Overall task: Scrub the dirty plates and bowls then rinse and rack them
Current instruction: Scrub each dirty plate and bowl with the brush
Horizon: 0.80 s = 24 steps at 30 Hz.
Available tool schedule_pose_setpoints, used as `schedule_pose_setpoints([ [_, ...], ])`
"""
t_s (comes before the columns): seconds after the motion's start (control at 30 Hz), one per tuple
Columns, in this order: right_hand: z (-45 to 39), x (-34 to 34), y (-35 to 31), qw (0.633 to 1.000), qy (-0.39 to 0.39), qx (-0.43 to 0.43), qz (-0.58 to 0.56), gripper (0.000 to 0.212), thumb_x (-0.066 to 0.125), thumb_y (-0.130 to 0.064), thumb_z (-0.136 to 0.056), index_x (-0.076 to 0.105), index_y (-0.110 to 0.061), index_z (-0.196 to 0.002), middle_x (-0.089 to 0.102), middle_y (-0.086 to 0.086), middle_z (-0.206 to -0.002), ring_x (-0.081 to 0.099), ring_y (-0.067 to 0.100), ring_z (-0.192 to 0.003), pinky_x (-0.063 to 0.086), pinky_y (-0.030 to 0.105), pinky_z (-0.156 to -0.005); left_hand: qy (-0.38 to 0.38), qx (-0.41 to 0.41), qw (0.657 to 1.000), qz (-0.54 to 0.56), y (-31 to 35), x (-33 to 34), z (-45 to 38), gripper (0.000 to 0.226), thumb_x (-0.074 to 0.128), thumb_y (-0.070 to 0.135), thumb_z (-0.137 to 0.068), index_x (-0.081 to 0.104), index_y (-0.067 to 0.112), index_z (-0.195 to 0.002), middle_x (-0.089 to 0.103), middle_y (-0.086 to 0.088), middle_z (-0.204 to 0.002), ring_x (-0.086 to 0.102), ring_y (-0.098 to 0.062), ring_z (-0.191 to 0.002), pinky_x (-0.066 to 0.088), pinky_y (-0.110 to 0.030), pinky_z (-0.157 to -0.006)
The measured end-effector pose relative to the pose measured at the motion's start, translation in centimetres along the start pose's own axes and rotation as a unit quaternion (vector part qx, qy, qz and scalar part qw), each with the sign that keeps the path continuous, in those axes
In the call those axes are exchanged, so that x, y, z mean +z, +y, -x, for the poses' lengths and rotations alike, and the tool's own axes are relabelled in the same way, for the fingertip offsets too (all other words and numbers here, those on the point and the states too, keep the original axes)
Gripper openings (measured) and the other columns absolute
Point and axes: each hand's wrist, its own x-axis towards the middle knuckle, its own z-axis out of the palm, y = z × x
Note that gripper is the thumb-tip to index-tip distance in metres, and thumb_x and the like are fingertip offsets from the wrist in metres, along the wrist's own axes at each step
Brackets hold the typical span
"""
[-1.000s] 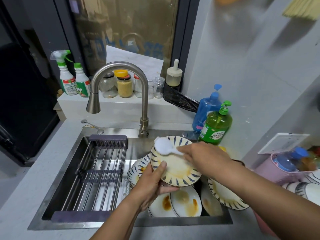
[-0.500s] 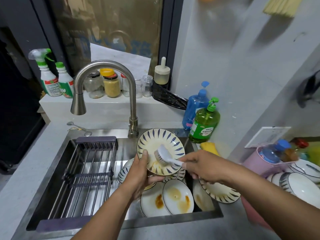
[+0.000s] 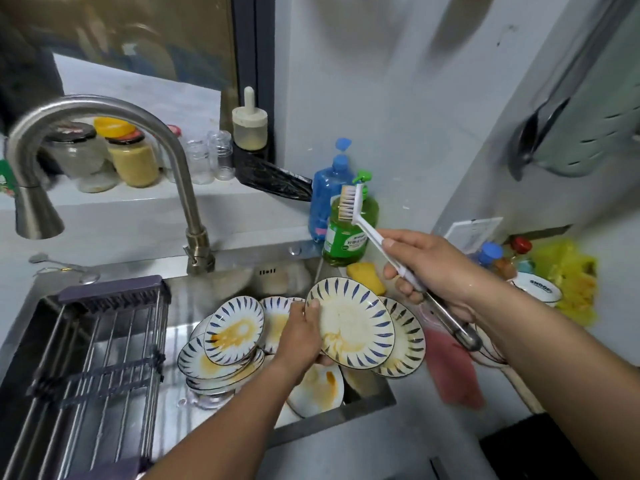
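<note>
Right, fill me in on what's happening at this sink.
A person is washing dishes. The left hand grips a blue-striped plate tilted over the sink, yellow residue on it. The right hand holds a scrub brush lifted off the plate, bristles up by the green soap bottle. More dirty plates are piled in the sink, and the drying rack holds no dishes.

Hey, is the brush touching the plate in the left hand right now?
Apart. In the head view, the right hand holds the brush raised in front of the green soap bottle, well above the plate that the left hand grips.
</note>
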Motion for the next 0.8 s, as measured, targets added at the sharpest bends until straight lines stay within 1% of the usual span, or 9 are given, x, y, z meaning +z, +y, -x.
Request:
schedule_pose_setpoints([
  [0.1, 0.7, -0.9, 0.6, 1.000, 0.010, 0.003, -0.012, 0.023, 0.056, -0.021, -0.103, 0.067, -0.028, -0.122, 0.060, 0.009, -0.070, 0.044, 0.014, -0.044, 0.036, 0.021, -0.036, -0.003, 0.004, 1.000, -0.030, -1.2, 2.3, -1.6, 0.032, 0.040, 0.054, -0.104, 0.052, 0.024, -0.108, 0.062, -0.011, -0.111, 0.071, -0.032, -0.091, 0.062, -0.054, -0.061],
  [0.17, 0.9, -1.5, 0.9, 1.000, 0.016, 0.007, -0.009, 0.022, 0.055, -0.020, -0.103, 0.067, -0.028, -0.120, 0.060, 0.010, -0.071, 0.045, 0.014, -0.044, 0.036, 0.020, -0.036, 0.008, 0.012, 0.997, -0.074, -2.8, 3.3, -3.0, 0.038, 0.038, 0.061, -0.100, 0.055, 0.027, -0.106, 0.065, -0.012, -0.110, 0.070, -0.032, -0.092, 0.062, -0.055, -0.067],
  [0.23, 0.9, -2.2, 1.3, 1.000, 0.021, 0.010, -0.011, 0.021, 0.055, -0.019, -0.103, 0.067, -0.028, -0.118, 0.061, 0.011, -0.071, 0.045, 0.014, -0.043, 0.035, 0.020, -0.036, 0.010, 0.020, 0.996, -0.090, -3.4, 4.4, -3.5, 0.039, 0.035, 0.056, -0.103, 0.057, 0.025, -0.109, 0.065, -0.010, -0.105, 0.069, -0.032, -0.090, 0.062, -0.052, -0.068],
  [0.3, 0.8, -2.8, 1.8, 1.000, 0.024, 0.014, -0.013, 0.022, 0.054, -0.019, -0.104, 0.066, -0.028, -0.119, 0.062, 0.010, -0.070, 0.045, 0.014, -0.043, 0.035, 0.019, -0.037, 0.009, 0.042, 0.992, -0.117, -3.3, 5.0, -3.3, 0.037, 0.032, 0.049, -0.106, 0.057, 0.022, -0.112, 0.065, -0.008, -0.106, 0.066, -0.033, -0.098, 0.058, -0.053, -0.084],
  [0.33, 0.7, -3.3, 2.1, 0.999, 0.028, 0.017, -0.013, 0.022, 0.054, -0.019, -0.104, 0.066, -0.028, -0.120, 0.062, 0.008, -0.069, 0.046, 0.014, -0.043, 0.035, 0.019, -0.037, 0.005, 0.042, 0.990, -0.133, -3.4, 5.4, -3.5, 0.036, 0.031, 0.043, -0.108, 0.057, 0.019, -0.114, 0.065, -0.009, -0.108, 0.063, -0.033, -0.103, 0.054, -0.049, -0.091],
  [0.37, 0.6, -3.5, 2.3, 0.999, 0.031, 0.018, -0.012, 0.023, 0.054, -0.019, -0.104, 0.066, -0.028, -0.121, 0.062, 0.007, -0.067, 0.046, 0.014, -0.043, 0.035, 0.020, -0.037, 0.009, 0.045, 0.988, -0.150, -3.6, 5.5, -3.8, 0.036, 0.031, 0.039, -0.110, 0.057, 0.015, -0.116, 0.065, -0.010, -0.111, 0.061, -0.033, -0.106, 0.051, -0.044, -0.094],
  [0.47, 0.3, -4.1, 2.8, 0.999, 0.036, 0.020, -0.002, 0.025, 0.054, -0.021, -0.104, 0.065, -0.027, -0.125, 0.063, 0.006, -0.066, 0.047, 0.015, -0.043, 0.037, 0.021, -0.038, 0.010, 0.039, 0.980, -0.197, -3.9, 6.1, -4.6, 0.036, 0.030, 0.036, -0.111, 0.058, 0.013, -0.115, 0.067, -0.013, -0.110, 0.061, -0.036, -0.106, 0.049, -0.041, -0.092],
  [0.57, 0.0, -4.3, 3.3, 0.999, 0.031, 0.024, 0.016, 0.027, 0.053, -0.023, -0.104, 0.064, -0.026, -0.129, 0.064, 0.006, -0.070, 0.048, 0.013, -0.044, 0.038, 0.022, -0.039, 0.008, 0.047, 0.970, -0.237, -4.3, 6.4, -5.5, 0.035, 0.029, 0.036, -0.111, 0.058, 0.016, -0.112, 0.065, -0.008, -0.103, 0.060, -0.034, -0.102, 0.042, -0.037, -0.082],
  [0.8, -0.3, -4.1, 4.3, 0.999, 0.015, 0.033, 0.030, 0.028, 0.053, -0.026, -0.105, 0.063, -0.030, -0.130, 0.065, 0.006, -0.075, 0.050, 0.014, -0.050, 0.038, 0.025, -0.045, 0.017, 0.060, 0.965, -0.255, -5.0, 6.4, -6.6, 0.035, 0.027, 0.034, -0.110, 0.059, 0.019, -0.113, 0.066, -0.008, -0.102, 0.055, -0.028, -0.091, 0.037, -0.035, -0.076],
])
